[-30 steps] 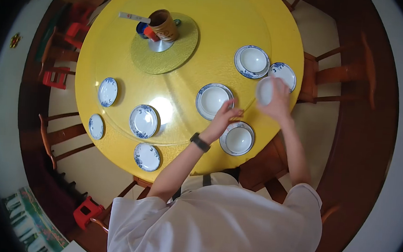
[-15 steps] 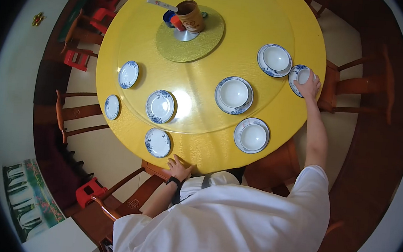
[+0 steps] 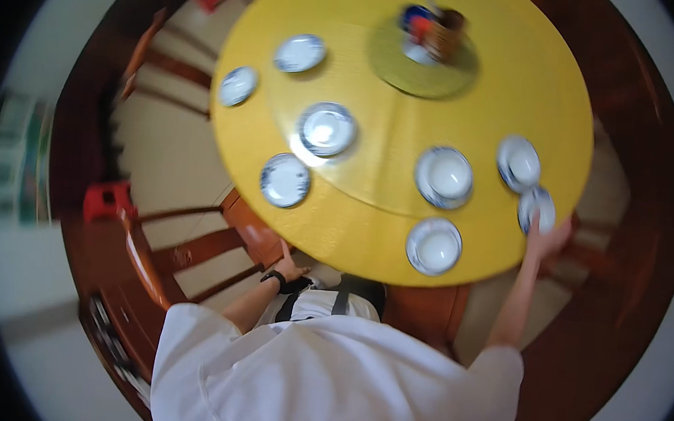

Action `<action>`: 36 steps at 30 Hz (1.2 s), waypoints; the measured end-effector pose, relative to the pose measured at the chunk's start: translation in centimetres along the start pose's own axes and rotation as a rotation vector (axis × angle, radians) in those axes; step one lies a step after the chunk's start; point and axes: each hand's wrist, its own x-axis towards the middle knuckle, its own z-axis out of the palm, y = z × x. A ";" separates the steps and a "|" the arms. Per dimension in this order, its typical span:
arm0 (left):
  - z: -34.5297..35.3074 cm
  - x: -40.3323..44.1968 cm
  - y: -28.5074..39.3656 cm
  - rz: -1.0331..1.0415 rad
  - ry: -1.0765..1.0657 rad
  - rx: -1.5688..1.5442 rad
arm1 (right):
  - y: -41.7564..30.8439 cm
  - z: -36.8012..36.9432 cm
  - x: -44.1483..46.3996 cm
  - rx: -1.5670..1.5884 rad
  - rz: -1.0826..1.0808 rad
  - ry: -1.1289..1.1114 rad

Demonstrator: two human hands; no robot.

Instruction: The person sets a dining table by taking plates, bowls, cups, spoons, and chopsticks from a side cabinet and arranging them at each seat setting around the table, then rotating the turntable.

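Note:
On the round yellow table (image 3: 366,248), at its right side, a white bowl (image 3: 544,208) sits on a blue-patterned plate (image 3: 524,219). My right hand (image 3: 548,241) is at their near side by the table edge, thumb and fingers spread apart; blur hides whether the thumb touches the plate. Another bowl (image 3: 524,163) on a plate stands just behind. Two more plated bowls, one white bowl (image 3: 449,177) and a nearer bowl (image 3: 437,250), lie further left. My left hand (image 3: 291,266), with a dark wristband, is low by the near table edge, fingers apart and holding nothing.
Several blue-rimmed plates (image 3: 285,180) lie on the table's left part. A blurred brown cup (image 3: 446,35) with red and blue items stands on a small round glass (image 3: 411,78) at the back. Wooden chairs (image 3: 191,258) and a red stool (image 3: 108,200) surround the table.
The view has swung, shifting the table's things. My right hand has loosened from the bowl and drawn toward the table edge. My left hand has come off the tabletop edge.

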 end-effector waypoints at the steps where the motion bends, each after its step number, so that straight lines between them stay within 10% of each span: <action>1: 4.5 4.3 -5.0 -0.041 0.049 -0.095 | -3.1 -2.3 -1.1 0.070 -0.068 0.071; 3: 9.3 6.1 -11.4 -0.015 -0.188 -0.045 | -5.9 -3.6 -6.4 0.181 -0.235 0.153; 8: 9.4 -5.2 -13.3 -0.145 -0.178 -0.330 | -22.3 -7.3 -25.8 1.034 -0.099 -0.731; 15: 21.1 -9.7 -25.8 -0.154 -0.029 -0.596 | -38.3 -22.5 -41.1 1.137 -0.995 -1.581; 25: 45.3 -18.6 -40.7 -0.824 0.443 -2.005 | -48.2 -34.1 -58.7 0.855 -1.634 -1.895; 32: 49.6 -22.0 -44.0 -1.079 0.405 -2.635 | -52.8 -37.8 -71.6 0.717 -1.803 -2.043; 36: 47.4 -20.2 -52.2 -1.168 0.742 -2.860 | -58.5 -39.9 -81.2 0.597 -1.981 -1.982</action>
